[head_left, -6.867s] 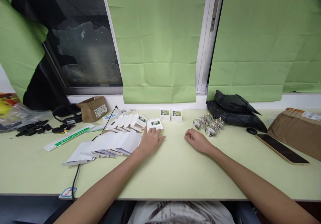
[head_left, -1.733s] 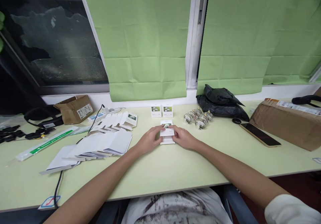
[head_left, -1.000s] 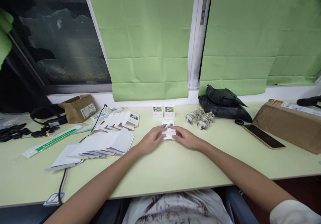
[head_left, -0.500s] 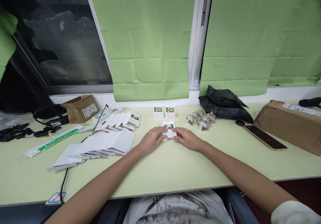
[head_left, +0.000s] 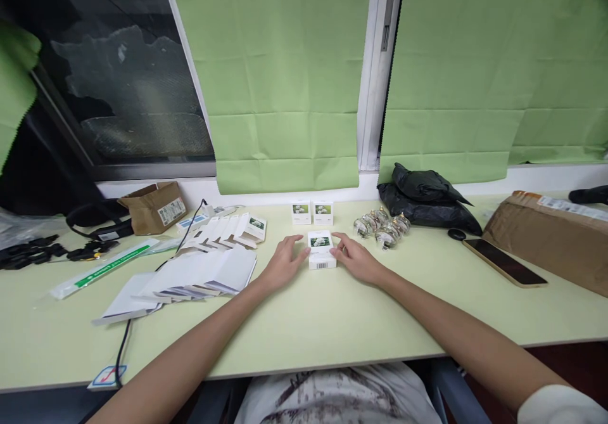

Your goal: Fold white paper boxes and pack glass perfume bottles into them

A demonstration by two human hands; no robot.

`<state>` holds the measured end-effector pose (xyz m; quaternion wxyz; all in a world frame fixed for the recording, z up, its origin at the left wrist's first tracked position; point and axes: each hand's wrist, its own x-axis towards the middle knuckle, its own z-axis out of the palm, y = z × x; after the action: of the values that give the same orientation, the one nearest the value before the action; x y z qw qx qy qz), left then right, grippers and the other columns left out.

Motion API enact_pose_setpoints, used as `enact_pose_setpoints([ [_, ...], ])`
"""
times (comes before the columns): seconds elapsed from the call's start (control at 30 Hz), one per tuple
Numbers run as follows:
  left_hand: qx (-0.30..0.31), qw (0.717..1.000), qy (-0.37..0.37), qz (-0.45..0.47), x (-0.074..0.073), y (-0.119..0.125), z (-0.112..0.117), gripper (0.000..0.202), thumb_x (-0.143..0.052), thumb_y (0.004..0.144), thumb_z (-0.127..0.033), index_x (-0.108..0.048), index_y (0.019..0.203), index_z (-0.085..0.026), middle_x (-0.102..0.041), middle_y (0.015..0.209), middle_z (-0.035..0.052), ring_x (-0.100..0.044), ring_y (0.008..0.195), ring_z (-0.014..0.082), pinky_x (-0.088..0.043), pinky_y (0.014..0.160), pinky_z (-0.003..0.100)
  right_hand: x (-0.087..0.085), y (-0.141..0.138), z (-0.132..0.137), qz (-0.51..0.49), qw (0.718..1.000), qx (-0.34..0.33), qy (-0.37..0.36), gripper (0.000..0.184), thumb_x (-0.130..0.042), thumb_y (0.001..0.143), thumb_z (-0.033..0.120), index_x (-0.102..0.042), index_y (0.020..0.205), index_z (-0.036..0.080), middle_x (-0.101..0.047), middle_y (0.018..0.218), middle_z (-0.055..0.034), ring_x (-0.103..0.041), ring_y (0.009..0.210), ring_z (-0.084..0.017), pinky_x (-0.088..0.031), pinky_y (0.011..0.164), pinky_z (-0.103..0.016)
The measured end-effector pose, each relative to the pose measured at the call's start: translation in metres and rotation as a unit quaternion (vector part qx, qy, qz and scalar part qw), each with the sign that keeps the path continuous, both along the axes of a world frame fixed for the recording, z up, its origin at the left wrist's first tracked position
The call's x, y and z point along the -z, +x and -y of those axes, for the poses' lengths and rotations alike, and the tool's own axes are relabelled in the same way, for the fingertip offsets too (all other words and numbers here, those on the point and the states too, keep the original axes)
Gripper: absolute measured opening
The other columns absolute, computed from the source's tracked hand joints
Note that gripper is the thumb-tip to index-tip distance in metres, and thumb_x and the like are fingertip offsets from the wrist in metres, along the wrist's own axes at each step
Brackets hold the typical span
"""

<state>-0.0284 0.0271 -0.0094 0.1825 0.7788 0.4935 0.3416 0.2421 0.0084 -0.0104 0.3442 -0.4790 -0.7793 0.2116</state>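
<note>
We see first the pale table [head_left: 323, 322]; at its right end lies a brown parcel [head_left: 546, 240]. On the left, white cartons [head_left: 209, 269] lie overlapping one another. Our left hand [head_left: 284, 262] is loose, its fingers curved and not closed on the white box [head_left: 322, 255]. Our right hand [head_left: 357, 260] is on the other side, with its thumb at the box's edge; whether it grasps, we cannot tell. The box itself lies on the table, between both hands; behind it stand two similar boxes [head_left: 301, 212], side by side. On its near side we notice a barcode [head_left: 322, 265].
</note>
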Motion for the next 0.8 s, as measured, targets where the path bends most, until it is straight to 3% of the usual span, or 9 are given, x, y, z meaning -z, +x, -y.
enact_pose_setpoints([
  [0.13, 0.012, 0.999, 0.006, -0.036, 0.003, 0.001, -0.001, 0.045, -0.053, 0.100, -0.061, -0.072, 0.122, -0.025, -0.066, 0.133, 0.0085, -0.051, 0.135, 0.0312, -0.043, 0.116, 0.050, 0.004, 0.002, -0.007, 0.030, 0.999, 0.040, 0.016, 0.044, -0.047, 0.106, 0.052, -0.065, 0.130, 0.020, -0.069, 0.104, -0.0078, -0.062, 0.099, -0.024, -0.047, 0.090, -0.038],
  [0.23, 0.027, 0.999, 0.017, -0.041, 0.003, 0.001, 0.000, 0.042, -0.054, 0.100, -0.059, -0.074, 0.118, -0.026, -0.067, 0.131, 0.0074, -0.051, 0.135, 0.0304, -0.043, 0.116, 0.050, 0.007, 0.002, -0.010, 0.056, 0.998, 0.027, 0.025, 0.038, -0.048, 0.106, 0.049, -0.072, 0.116, 0.020, -0.069, 0.103, -0.0087, -0.062, 0.102, -0.025, -0.046, 0.092, -0.038],
  [0.33, 0.041, 0.998, 0.033, -0.030, 0.002, 0.001, 0.001, 0.041, -0.056, 0.101, -0.055, -0.073, 0.124, -0.025, -0.066, 0.136, 0.0074, -0.050, 0.137, 0.0291, -0.042, 0.118, 0.049, 0.008, 0.003, -0.010, 0.038, 0.999, 0.017, 0.024, 0.038, -0.050, 0.105, 0.047, -0.070, 0.121, 0.020, -0.069, 0.105, -0.0089, -0.062, 0.100, -0.025, -0.047, 0.091, -0.038],
  [0.5, 0.060, 0.994, 0.096, 0.006, -0.006, 0.001, 0.003, 0.040, -0.057, 0.103, -0.046, -0.064, 0.137, -0.028, -0.062, 0.143, 0.0076, -0.051, 0.138, 0.0273, -0.041, 0.120, 0.049, 0.001, 0.003, -0.004, -0.045, 0.998, -0.007, 0.033, 0.043, -0.050, 0.105, 0.046, -0.058, 0.140, 0.021, -0.065, 0.125, -0.0106, -0.063, 0.101, -0.022, -0.052, 0.090, -0.038],
  [0.8, 0.057, 0.987, 0.145, 0.040, -0.011, 0.002, 0.006, 0.037, -0.055, 0.104, -0.043, -0.061, 0.139, -0.031, -0.058, 0.147, 0.0059, -0.052, 0.141, 0.0249, -0.040, 0.122, 0.046, -0.008, 0.001, 0.004, -0.089, 0.992, -0.003, 0.084, 0.038, -0.051, 0.105, 0.045, -0.055, 0.138, 0.026, -0.059, 0.134, -0.0112, -0.065, 0.104, -0.022, -0.056, 0.088, -0.039],
])
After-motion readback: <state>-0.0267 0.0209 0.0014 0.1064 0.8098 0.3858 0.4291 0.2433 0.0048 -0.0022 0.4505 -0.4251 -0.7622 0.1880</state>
